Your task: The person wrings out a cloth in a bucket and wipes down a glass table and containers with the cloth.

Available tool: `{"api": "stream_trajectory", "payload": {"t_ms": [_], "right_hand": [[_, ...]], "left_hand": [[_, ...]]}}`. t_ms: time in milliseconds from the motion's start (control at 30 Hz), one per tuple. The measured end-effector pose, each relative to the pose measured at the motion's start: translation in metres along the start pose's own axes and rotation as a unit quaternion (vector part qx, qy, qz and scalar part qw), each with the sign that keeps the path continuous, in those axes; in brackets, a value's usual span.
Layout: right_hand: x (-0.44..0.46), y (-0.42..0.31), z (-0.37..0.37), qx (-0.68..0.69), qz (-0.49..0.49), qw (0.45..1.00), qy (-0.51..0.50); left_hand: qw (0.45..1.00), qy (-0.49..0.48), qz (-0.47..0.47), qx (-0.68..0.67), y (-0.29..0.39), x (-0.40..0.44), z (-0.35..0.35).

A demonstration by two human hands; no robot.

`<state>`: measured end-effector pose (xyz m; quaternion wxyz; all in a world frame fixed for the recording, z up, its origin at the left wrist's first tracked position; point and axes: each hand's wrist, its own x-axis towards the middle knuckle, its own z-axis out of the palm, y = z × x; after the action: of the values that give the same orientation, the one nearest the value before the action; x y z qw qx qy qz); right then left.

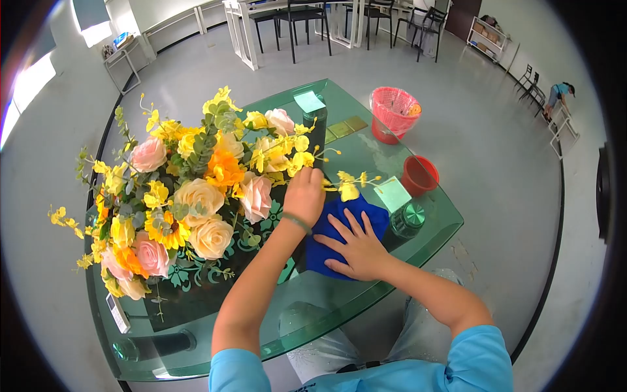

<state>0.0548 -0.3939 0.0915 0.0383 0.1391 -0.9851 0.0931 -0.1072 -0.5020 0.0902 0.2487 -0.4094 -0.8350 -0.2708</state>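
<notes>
My right hand lies flat with fingers spread, pressing on a blue cloth on the green glass table. My left hand is closed at the right edge of a large bouquet, its fingers curled round a yellow flower sprig that sticks out over the cloth. The fingertips are partly hidden. The flower bouquet, of cream and pink roses with yellow and orange blooms, spreads over the table's left side.
A red plastic pot and a pink lined basket are beyond the right edge. A white remote lies at the left. Black chairs line the back. Another person bends over at far right.
</notes>
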Motion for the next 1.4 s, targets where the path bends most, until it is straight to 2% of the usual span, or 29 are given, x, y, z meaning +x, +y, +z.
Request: {"api": "stream_trajectory", "payload": {"t_ms": [33,100,133,233,300,433,700,733,833,867,967,1033,1167,1200,1233,1400], "right_hand": [[0.007,0.002,0.002,0.001,0.003,1.000,0.004],[0.019,0.007,0.003,0.013,0.005,1.000,0.004],[0.026,0.008,0.000,0.002,0.016,0.999,-0.032],[0.043,0.022,0.009,-0.002,-0.017,1.000,0.009],[0.055,0.026,0.013,0.012,-0.027,0.999,0.032],[0.086,0.037,0.019,0.038,-0.043,0.997,0.043],[0.161,0.056,0.026,0.039,-0.064,0.997,0.003],[0.169,0.060,0.028,0.050,-0.076,0.996,0.015],[0.192,0.070,0.049,0.054,-0.079,0.993,0.067],[0.195,0.070,0.033,0.015,-0.076,0.997,-0.004],[0.213,0.080,0.024,0.042,-0.075,0.996,0.011],[0.228,0.092,0.026,-0.042,-0.065,0.997,-0.009],[0.261,0.119,0.027,-0.001,-0.010,1.000,-0.006],[0.268,0.124,0.026,-0.013,0.014,1.000,0.009],[0.269,0.131,0.026,0.039,0.019,0.997,0.070],[0.316,0.164,0.042,0.034,0.070,0.985,0.155]], "left_hand": [[0.996,0.021,-0.029,-0.083,0.003,-0.003,-0.016],[0.987,0.034,-0.068,-0.142,0.005,-0.015,-0.036],[0.987,0.040,-0.063,-0.141,0.005,-0.023,-0.045],[0.976,-0.013,-0.122,-0.179,0.007,-0.051,-0.066],[0.976,-0.028,-0.110,-0.185,0.011,-0.064,-0.075],[0.992,-0.055,-0.065,-0.091,0.007,-0.083,-0.085],[0.977,-0.180,-0.112,0.013,0.005,-0.114,-0.086],[0.965,-0.227,-0.130,0.020,0.005,-0.116,-0.087],[0.953,-0.268,-0.130,0.063,0.013,-0.114,-0.087],[0.949,-0.276,-0.145,0.056,0.014,-0.113,-0.087],[0.951,-0.267,-0.142,0.071,0.015,-0.115,-0.086],[0.950,-0.264,-0.147,0.082,0.015,-0.117,-0.086],[0.953,-0.251,-0.144,0.092,0.013,-0.115,-0.085],[0.953,-0.253,-0.140,0.089,0.012,-0.116,-0.086],[0.954,-0.254,-0.137,0.086,0.011,-0.117,-0.086],[0.953,-0.254,-0.143,0.086,0.011,-0.118,-0.085]]}}
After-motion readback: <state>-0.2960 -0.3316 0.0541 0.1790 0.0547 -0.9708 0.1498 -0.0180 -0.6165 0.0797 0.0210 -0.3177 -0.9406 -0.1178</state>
